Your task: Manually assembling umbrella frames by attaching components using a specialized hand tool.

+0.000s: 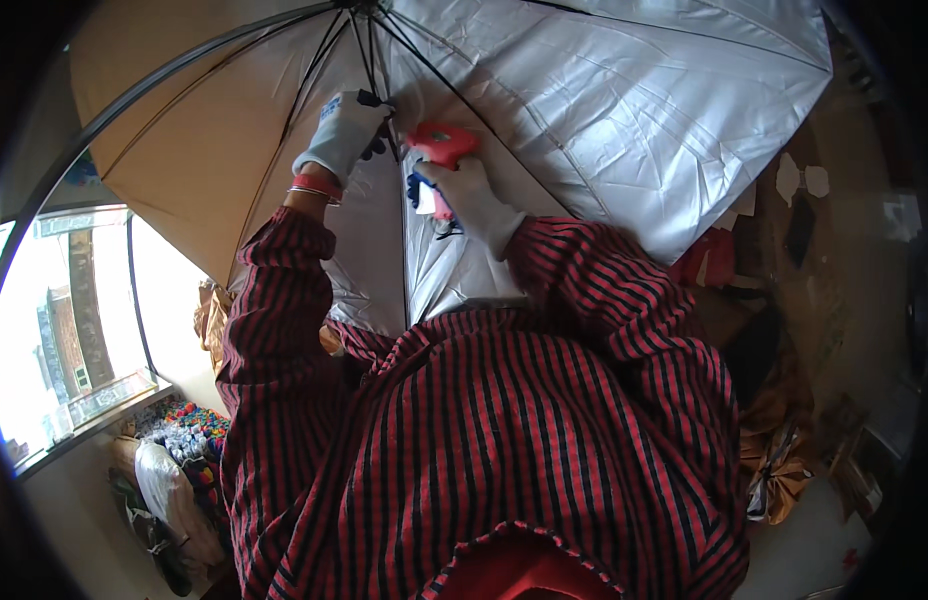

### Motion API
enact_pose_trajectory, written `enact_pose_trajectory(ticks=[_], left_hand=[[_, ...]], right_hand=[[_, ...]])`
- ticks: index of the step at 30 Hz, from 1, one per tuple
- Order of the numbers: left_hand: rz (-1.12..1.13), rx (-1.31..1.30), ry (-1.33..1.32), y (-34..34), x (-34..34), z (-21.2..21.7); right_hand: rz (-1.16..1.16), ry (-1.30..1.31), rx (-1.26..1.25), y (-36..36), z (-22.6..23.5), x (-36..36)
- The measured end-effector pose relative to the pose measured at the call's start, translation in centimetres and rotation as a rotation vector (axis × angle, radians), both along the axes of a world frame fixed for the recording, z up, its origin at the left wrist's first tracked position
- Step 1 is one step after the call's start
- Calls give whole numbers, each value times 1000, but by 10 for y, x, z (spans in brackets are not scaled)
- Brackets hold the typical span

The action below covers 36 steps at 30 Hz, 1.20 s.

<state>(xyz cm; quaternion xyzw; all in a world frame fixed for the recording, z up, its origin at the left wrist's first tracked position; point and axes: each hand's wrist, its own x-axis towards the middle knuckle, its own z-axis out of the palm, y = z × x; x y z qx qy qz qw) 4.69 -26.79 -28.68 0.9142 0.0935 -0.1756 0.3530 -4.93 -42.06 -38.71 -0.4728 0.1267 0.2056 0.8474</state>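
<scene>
Gloved left hand (346, 132) pinches umbrella ribs (314, 70); right hand's (474, 200) grip clasps red tool (442, 143) against silver canopy (604, 110).

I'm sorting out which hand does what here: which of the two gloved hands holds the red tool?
The right hand holds the red tool against the silver umbrella canopy; the left hand grips the black ribs instead.

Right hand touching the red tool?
Touching. Head view shows the gloved right hand wrapped around the red tool, fingers closed on its handle, with no gap visible.
</scene>
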Motion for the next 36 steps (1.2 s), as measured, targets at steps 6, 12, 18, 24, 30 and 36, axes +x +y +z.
enact_pose_trajectory(ticks=[6,12,18,24,30,36], left_hand=[[-81,98,16,9,5,-2],[-73,18,15,15,13,-4],[-125,-73,88,18,11,12],[-207,-76,75,21,15,12],[-181,-124,138,23,13,18],[-205,-93,131,17,12,20]], right_hand=[[-69,82,-16,39,-7,-17],[-3,113,67,33,9,-21],[-61,229,382,23,11,-24],[37,267,638,30,-18,-19],[178,296,664,18,-26,-6],[250,312,683,5,-17,1]])
